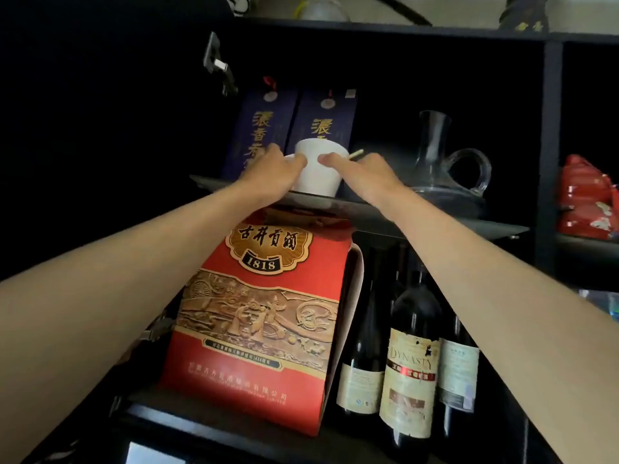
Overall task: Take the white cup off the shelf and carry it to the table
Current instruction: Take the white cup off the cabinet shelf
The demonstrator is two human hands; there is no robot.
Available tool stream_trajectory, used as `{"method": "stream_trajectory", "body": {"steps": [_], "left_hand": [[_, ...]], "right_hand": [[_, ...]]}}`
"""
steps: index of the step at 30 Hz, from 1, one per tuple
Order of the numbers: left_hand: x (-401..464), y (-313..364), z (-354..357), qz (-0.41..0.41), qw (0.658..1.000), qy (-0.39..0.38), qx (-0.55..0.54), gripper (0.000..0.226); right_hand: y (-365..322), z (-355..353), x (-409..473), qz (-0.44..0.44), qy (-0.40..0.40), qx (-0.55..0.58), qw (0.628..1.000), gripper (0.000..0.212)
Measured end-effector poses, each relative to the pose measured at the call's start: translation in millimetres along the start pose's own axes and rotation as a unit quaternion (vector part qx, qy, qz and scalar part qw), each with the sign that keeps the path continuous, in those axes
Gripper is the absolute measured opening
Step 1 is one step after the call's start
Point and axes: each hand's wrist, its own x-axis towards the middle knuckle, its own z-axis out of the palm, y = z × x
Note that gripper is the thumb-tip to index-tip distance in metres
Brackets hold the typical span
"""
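The white cup [318, 172] stands upright on the glass shelf [469, 222] of a dark cabinet, in front of two blue boxes. My left hand [271, 172] wraps the cup's left side, thumb on its front. My right hand [365, 172] presses the cup's right side, and a thin pale stick [355, 154] pokes out above its fingers. Both arms reach up from the bottom corners. The cup's base rests on the shelf.
A clear glass decanter [449, 169] stands right of the cup on the same shelf. Two blue boxes [291, 128] are behind it. Below stand a red gift box [268, 313] and several wine bottles [412, 363]. Red packets [586, 199] lie in the right compartment.
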Motion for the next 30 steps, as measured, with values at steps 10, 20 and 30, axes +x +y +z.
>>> {"method": "stream_trajectory", "body": {"steps": [10,20,30], "left_hand": [[15.0,-5.1,-1.1,-0.026,0.984,-0.082,-0.155,0.082],[-1.7,21.1,3.9,0.066,0.959,-0.074,-0.264,0.044],[-93.4,134.8,65.3,0.091,0.854,-0.196,-0.474,0.034]], "right_hand": [[2.0,22.5,31.0,0.03,0.023,0.016,0.999,0.112],[-2.0,-3.9,11.2,-0.004,0.106,0.065,0.992,0.101],[16.8,-138.0,-102.3,0.071,0.244,-0.046,0.966,0.092]]}}
